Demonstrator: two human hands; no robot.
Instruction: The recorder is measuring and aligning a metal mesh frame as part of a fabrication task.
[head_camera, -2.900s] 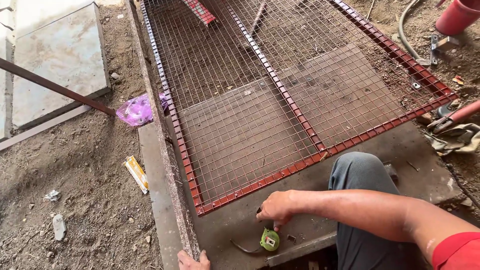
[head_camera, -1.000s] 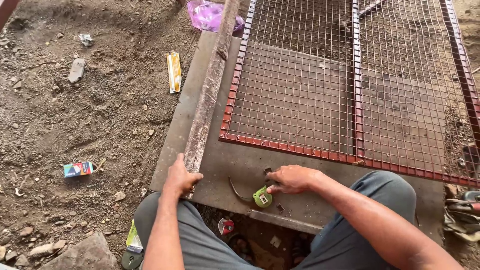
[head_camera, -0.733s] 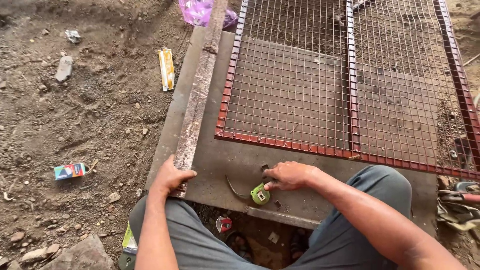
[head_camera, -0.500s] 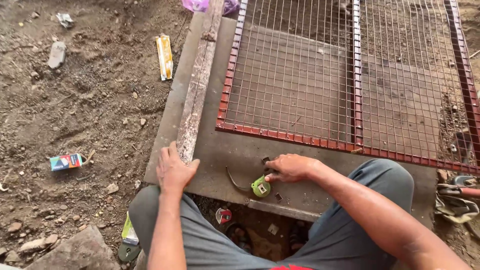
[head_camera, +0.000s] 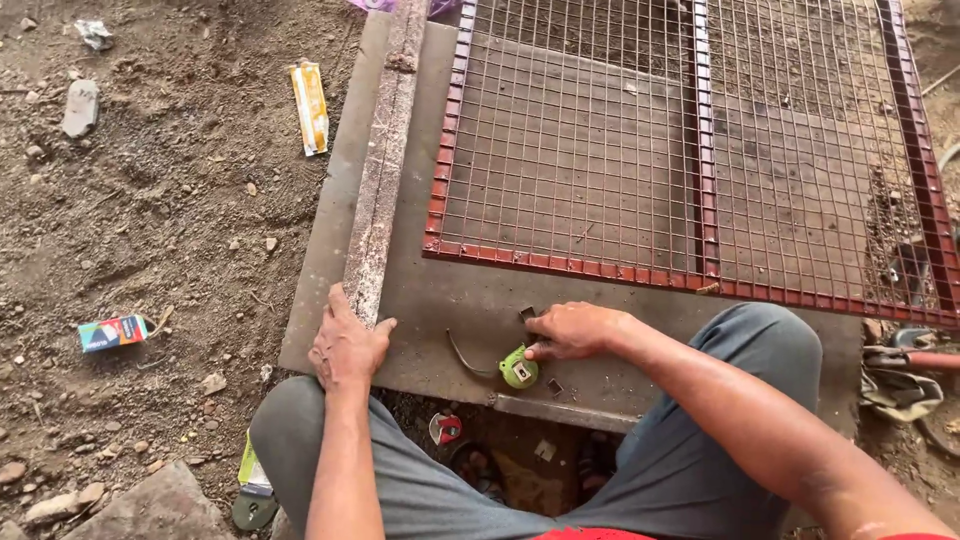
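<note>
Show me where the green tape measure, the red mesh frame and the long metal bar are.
green tape measure (head_camera: 518, 372), head view, on its round case.
red mesh frame (head_camera: 560, 262), head view, on its near red rail.
long metal bar (head_camera: 385, 170), head view, midway along its rusty top face.

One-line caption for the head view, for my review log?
Seated person's left hand rests on a steel bar's end, right hand at a green tape measure before a red mesh frame.

Red-framed wire mesh panel (head_camera: 700, 150) on grey slab (head_camera: 440, 300); yellow wrapper (head_camera: 310, 108), small colourful carton (head_camera: 112, 333), stones on dirt ground (head_camera: 150, 200).
</note>
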